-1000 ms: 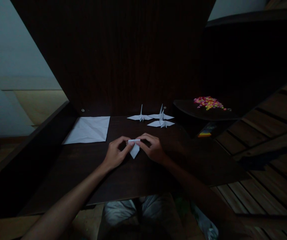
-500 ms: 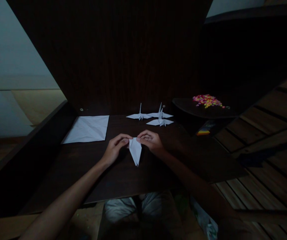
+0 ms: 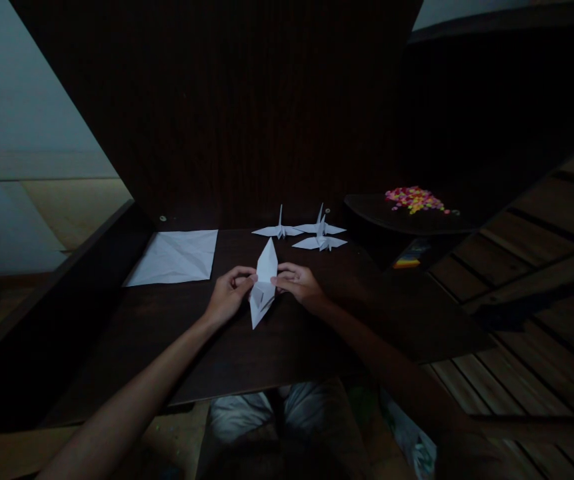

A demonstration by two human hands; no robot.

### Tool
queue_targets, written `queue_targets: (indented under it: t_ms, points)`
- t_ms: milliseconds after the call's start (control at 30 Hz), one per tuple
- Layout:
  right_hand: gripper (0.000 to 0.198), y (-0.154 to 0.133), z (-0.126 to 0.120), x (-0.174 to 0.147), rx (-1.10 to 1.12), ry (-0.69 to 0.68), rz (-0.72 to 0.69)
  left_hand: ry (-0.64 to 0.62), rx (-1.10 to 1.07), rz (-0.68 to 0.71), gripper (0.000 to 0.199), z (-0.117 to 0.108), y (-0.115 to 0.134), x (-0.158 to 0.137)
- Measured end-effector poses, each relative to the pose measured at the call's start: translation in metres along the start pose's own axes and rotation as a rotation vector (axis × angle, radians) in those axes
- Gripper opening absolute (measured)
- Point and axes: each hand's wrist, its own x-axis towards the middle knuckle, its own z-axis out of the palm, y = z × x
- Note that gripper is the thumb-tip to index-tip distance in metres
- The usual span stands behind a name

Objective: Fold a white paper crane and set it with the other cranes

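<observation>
A partly folded white origami paper (image 3: 267, 270) is held up between my hands above the dark desk. One long point of it aims away from me, another toward me, with a small flap raised in the middle. My left hand (image 3: 231, 290) pinches its left edge between thumb and fingers. On the opposite edge my right hand (image 3: 301, 285) grips it, thumb on top and fingers behind. Just beyond stand three finished white paper cranes: one crane (image 3: 279, 231) on the left, another crane (image 3: 324, 244) at front right, and a third partly hidden behind that one.
A creased white paper sheet (image 3: 177, 257) lies flat on the desk at the left, near the raised side panel (image 3: 61, 300). Small colourful pieces (image 3: 419, 200) are heaped on a rounded shelf (image 3: 391, 221) at the right. A tall dark back panel (image 3: 227, 120) rises behind the cranes.
The folded paper was a narrow kite shape pointing toward me. Now its upper layer is opened out away from me, making a longer shape with two points. Both hands stay on its sides.
</observation>
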Motion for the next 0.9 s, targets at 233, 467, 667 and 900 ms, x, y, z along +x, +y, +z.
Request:
queue_targets:
  t_ms: [233,467,667,900]
  points:
    - [0.045,0.005,-0.003,0.002,0.043,-0.015,-0.028,0.003,0.022,-0.004,0.019,0.003,0.005,-0.002]
    - [0.021,0.008,-0.007,0.008,0.035,-0.015,0.124,-0.088,0.151,-0.011,0.024,0.002,0.004,-0.003]
    - [0.014,0.007,-0.011,0.003,-0.362,-0.055,-0.061,-0.153,0.47,0.129,0.028,-0.004,-0.003,-0.001]
    - [0.02,0.003,-0.02,0.002,-0.819,-0.141,-0.295,-0.189,0.697,0.341,0.026,-0.008,-0.001,0.0]
